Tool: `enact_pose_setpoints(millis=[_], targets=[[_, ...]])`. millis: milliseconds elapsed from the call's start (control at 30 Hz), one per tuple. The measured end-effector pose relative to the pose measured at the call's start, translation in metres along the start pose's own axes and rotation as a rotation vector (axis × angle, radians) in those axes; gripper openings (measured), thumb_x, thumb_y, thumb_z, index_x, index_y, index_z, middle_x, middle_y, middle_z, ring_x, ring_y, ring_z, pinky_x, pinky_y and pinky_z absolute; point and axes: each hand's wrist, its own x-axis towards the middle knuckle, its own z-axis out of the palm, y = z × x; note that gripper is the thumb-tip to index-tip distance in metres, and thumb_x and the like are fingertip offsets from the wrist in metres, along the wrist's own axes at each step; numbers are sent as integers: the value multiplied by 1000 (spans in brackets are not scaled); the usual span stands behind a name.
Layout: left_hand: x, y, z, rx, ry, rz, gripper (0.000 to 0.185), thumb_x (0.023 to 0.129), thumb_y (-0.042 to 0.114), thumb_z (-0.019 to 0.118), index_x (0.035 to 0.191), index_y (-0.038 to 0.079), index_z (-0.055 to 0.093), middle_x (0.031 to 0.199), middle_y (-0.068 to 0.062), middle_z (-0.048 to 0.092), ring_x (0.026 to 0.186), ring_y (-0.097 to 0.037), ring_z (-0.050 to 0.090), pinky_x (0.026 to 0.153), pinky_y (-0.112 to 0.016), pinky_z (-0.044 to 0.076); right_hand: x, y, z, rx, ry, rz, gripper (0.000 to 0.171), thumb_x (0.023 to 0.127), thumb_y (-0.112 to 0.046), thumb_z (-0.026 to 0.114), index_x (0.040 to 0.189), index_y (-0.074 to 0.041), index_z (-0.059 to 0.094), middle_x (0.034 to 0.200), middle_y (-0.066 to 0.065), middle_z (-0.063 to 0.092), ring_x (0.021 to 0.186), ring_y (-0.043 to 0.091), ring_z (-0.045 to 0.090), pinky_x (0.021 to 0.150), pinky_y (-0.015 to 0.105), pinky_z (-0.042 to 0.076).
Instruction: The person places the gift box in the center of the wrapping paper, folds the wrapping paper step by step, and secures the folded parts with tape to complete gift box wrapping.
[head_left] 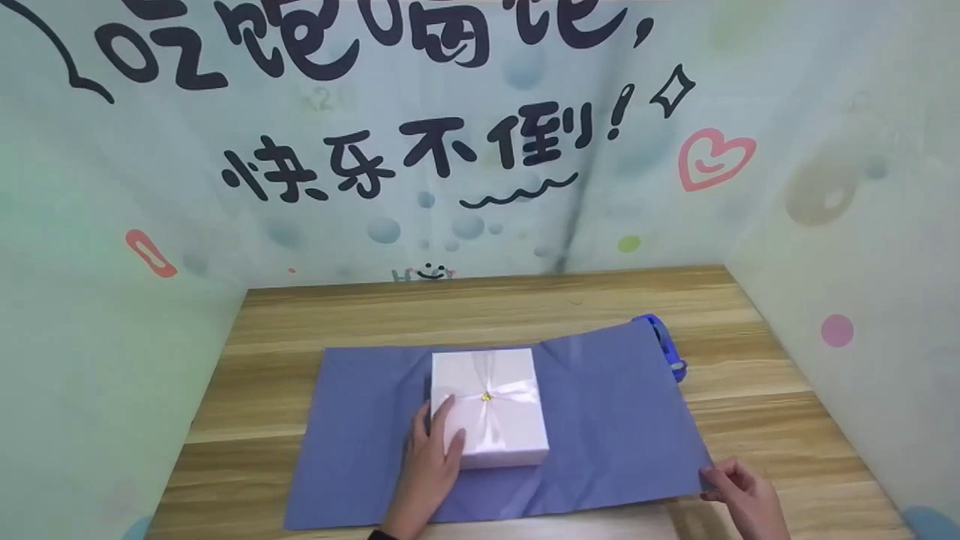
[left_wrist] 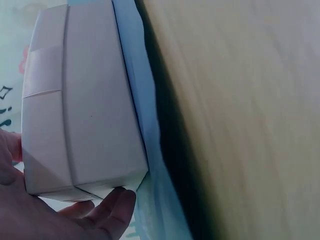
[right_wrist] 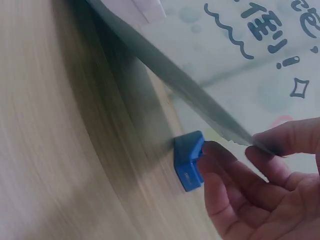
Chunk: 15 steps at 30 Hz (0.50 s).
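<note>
A white gift box (head_left: 491, 427) with a pale ribbon and a small gold centre sits on a sheet of blue wrapping paper (head_left: 615, 412). My left hand (head_left: 431, 457) grips the box at its left side, thumb on the lid; in the left wrist view its fingers (left_wrist: 117, 212) curl against the box's lower end. At the paper's near right corner, my right hand (head_left: 742, 495) pinches the edge between thumb and finger. The right wrist view shows that edge of paper (right_wrist: 185, 90) raised off the table.
A blue tape dispenser (head_left: 667, 349), partly covered by the paper, lies at the far right; it shows more fully in the right wrist view. The wooden table (head_left: 480, 307) is bounded by a printed backdrop (head_left: 337, 232) behind and at both sides.
</note>
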Motion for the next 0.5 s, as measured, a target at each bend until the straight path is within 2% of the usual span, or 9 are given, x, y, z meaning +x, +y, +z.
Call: enact_pose_setpoints(millis=[133, 167, 233, 300, 400, 433, 500], targets=[[-8, 9, 7, 63, -45, -8, 69, 82, 54, 54, 140, 23, 31, 144, -23, 20, 128, -43, 31, 98, -59, 32, -12, -5, -1, -28, 117, -73, 15, 86, -12, 59, 76, -2, 55, 63, -12, 58, 64, -2, 54, 62, 17, 47], [-10, 12, 9, 94, -32, 1, 74, 80, 57, 55, 140, 23, 30, 145, -21, 19, 128, -41, 30, 99, -58, 31, -15, -7, 0, -27, 148, -87, 15, 86, -13, 60, 77, -2, 56, 63, -14, 58, 63, -3, 53, 62, 14, 46], [-16, 19, 12, 181, 37, 54, 77, 76, 57, 59, 140, 22, 33, 145, -17, 21, 127, -38, 31, 98, -55, 30, -19, -10, 6, 9, 203, -128, 13, 84, -11, 61, 79, 0, 55, 62, -15, 58, 62, -3, 53, 61, 12, 43], [-22, 28, 17, 260, 140, 152, 72, 74, 52, 63, 135, 20, 40, 140, -12, 30, 121, -33, 35, 93, -50, 32, -23, -15, 13, 68, 243, -155, 11, 83, -8, 62, 80, 0, 55, 64, -16, 59, 63, -4, 54, 62, 9, 42], [-33, 42, 26, 277, 257, 363, 51, 73, 37, 68, 119, 19, 55, 119, -4, 47, 105, -23, 45, 83, -40, 36, -29, -22, 25, 183, 270, -217, 7, 81, 1, 61, 78, 0, 54, 71, -18, 62, 67, -5, 57, 64, 6, 43], [-36, 47, 30, 251, 259, 432, 42, 73, 32, 68, 112, 19, 58, 111, -1, 50, 99, -19, 47, 80, -37, 38, -32, -24, 29, 216, 273, -234, 8, 81, 3, 61, 77, -1, 54, 73, -19, 63, 69, -6, 57, 65, 6, 43], [-41, 55, 35, 125, 186, 536, 30, 76, 22, 67, 105, 18, 61, 101, 2, 52, 91, -14, 49, 77, -31, 41, -37, -30, 38, 269, 261, -287, 8, 80, 7, 59, 79, 2, 53, 80, -19, 64, 76, -6, 59, 70, 6, 44]])
